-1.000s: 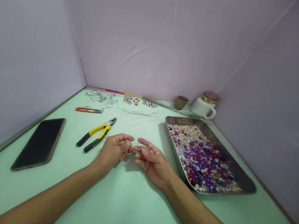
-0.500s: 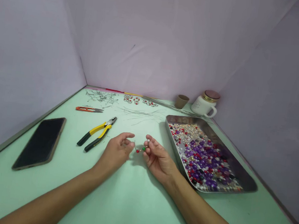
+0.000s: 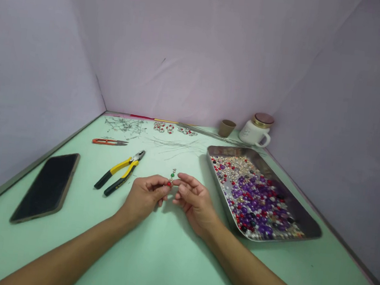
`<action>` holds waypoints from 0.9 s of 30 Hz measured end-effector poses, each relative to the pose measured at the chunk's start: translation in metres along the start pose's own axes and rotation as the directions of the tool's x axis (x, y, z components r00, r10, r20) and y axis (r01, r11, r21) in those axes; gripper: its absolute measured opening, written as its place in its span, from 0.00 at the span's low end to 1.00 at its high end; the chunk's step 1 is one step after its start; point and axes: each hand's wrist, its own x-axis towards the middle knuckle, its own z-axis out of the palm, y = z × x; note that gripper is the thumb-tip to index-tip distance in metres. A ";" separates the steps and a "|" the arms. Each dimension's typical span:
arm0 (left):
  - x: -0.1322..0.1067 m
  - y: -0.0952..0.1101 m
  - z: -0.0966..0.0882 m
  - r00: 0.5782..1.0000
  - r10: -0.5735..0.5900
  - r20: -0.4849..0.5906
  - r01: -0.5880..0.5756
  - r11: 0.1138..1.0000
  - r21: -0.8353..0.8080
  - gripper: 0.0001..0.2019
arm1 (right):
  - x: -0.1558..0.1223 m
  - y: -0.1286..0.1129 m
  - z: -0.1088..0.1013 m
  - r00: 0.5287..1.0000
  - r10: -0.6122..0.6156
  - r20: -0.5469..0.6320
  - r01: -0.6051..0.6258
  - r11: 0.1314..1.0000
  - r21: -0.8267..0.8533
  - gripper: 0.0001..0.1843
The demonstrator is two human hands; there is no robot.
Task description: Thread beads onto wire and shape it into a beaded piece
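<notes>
A short beaded wire [image 3: 172, 175] with a red bead, a green bead and small silvery beads stands nearly upright between my hands. My left hand [image 3: 147, 196] pinches its lower end beside the red bead, thumb against forefinger. Close on the other side is my right hand [image 3: 197, 203], its forefinger stretched out near the green bead. Another right fingertip reaches the strand by the red bead, with the thumb bent in behind. Whatever thin wire lies in these right fingers is too small to make out.
To the right lies a metal tray [image 3: 220, 195] of mixed beads. Pliers [image 3: 119, 173], orange snips [image 3: 109, 142] and a phone [image 3: 48, 186] lie to the left. Behind are loose wires [image 3: 176, 145], beaded pieces [image 3: 164, 127], a brown cup [image 3: 226, 129] and a lidded mug [image 3: 254, 132].
The beaded wire has swung from level to upright. My left fingers have closed in by the red bead, and my right hand has let go of the strand's far end. The view shifted slightly.
</notes>
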 end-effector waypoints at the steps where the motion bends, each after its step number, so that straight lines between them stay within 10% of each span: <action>1: 0.000 -0.001 0.000 1.000 0.027 0.000 -0.027 1.000 0.014 0.03 | 0.000 0.001 0.000 0.999 -0.028 -0.019 0.027 0.999 -0.023 0.17; 11: -0.001 -0.007 -0.001 0.925 0.366 0.108 -0.381 0.887 0.262 0.08 | 0.001 0.003 0.001 0.998 -0.052 -0.046 0.049 0.996 -0.075 0.19; 27: -0.002 -0.002 0.000 0.962 0.256 0.096 -0.273 0.924 0.269 0.08 | -0.001 0.004 0.003 0.994 -0.105 -0.024 0.099 0.976 -0.192 0.19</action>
